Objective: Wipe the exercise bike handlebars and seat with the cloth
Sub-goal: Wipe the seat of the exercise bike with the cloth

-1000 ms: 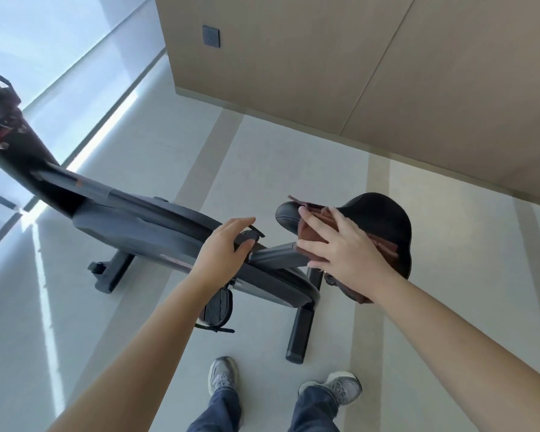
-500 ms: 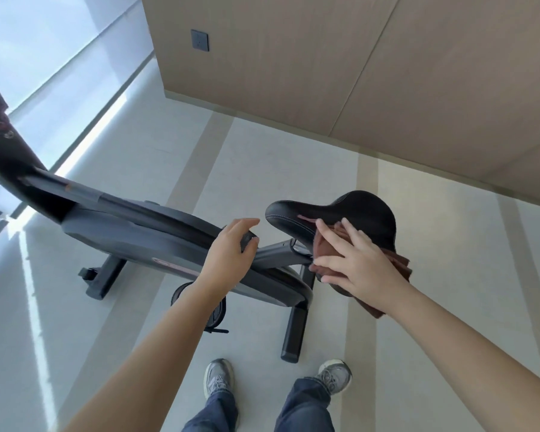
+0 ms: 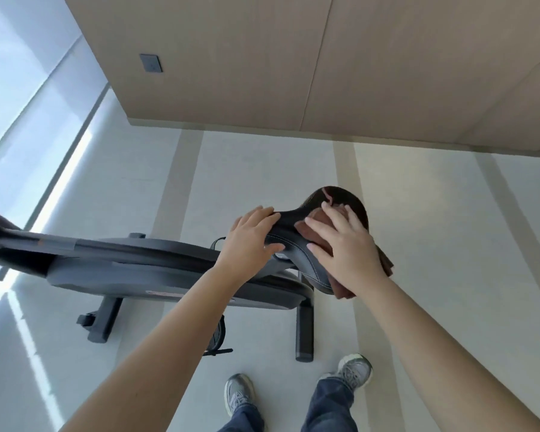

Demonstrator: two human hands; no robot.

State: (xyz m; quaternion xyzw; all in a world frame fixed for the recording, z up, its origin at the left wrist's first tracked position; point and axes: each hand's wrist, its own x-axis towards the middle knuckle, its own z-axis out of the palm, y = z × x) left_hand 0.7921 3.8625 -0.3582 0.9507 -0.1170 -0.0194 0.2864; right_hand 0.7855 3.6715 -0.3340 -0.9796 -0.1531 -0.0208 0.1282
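- Seat (image 3: pixel 296 247), centre frame: our left hand (image 3: pixel 253 235) clamps round its nose, steadying it.
- Cloth (image 3: pixel 343 291): our right hand (image 3: pixel 343 251), fingers straight, presses it onto the seat.
- Method, we judge: even sweeps, edges included.

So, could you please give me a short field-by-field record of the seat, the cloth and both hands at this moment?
seat: black, stitched edge, mounted on the exercise bike
cloth: reddish-brown, lying on the seat, hanging off its right edge
left hand: grips the seat's narrow front end
right hand: fingers straight, presses the cloth onto the seat
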